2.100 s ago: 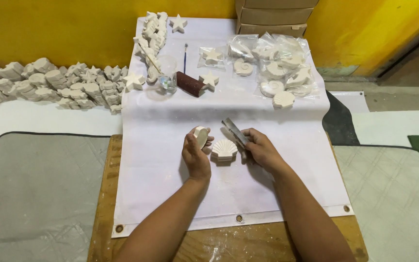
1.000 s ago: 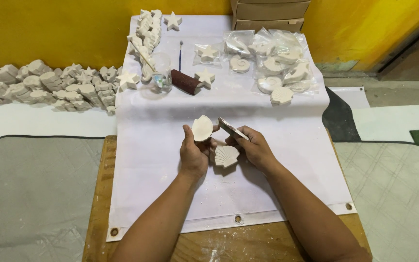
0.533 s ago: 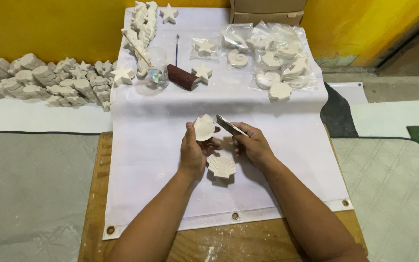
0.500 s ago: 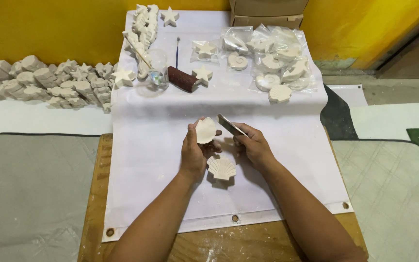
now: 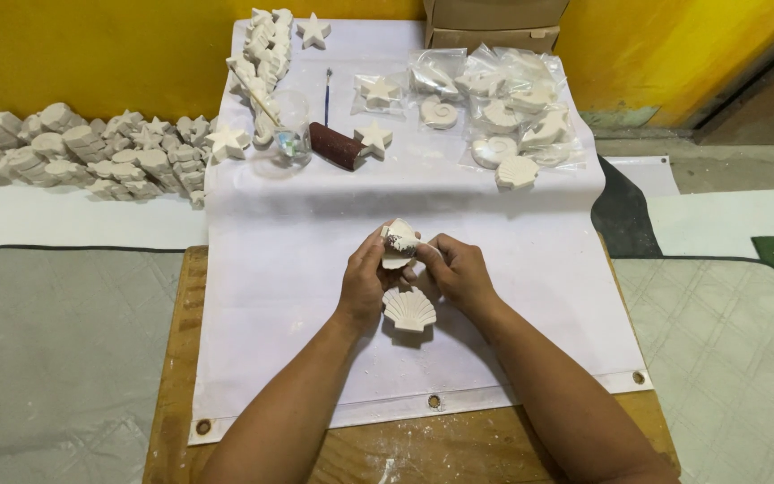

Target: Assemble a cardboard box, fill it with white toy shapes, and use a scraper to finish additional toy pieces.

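Note:
My left hand [image 5: 365,274] holds a small white plaster shell piece [image 5: 396,237] up over the white sheet [image 5: 297,269]. My right hand [image 5: 455,272] presses a small grey blade tool [image 5: 408,243] against that piece; only a short part of the tool shows between my fingers. A second white scallop-shell casting [image 5: 408,308] lies flat on the sheet just below both hands, touching neither.
At the sheet's far end lie bagged white shell castings [image 5: 494,116], star castings [image 5: 373,137], a brown roller [image 5: 336,146], a thin brush [image 5: 328,85] and a glass jar [image 5: 290,136]. More white castings [image 5: 82,152] are heaped against the yellow wall at left. A cardboard box [image 5: 494,22] stands behind.
The piece in my left hand has turned and the tool in my right hand has come in against it. The scallop shell now lies flat on the sheet below my hands.

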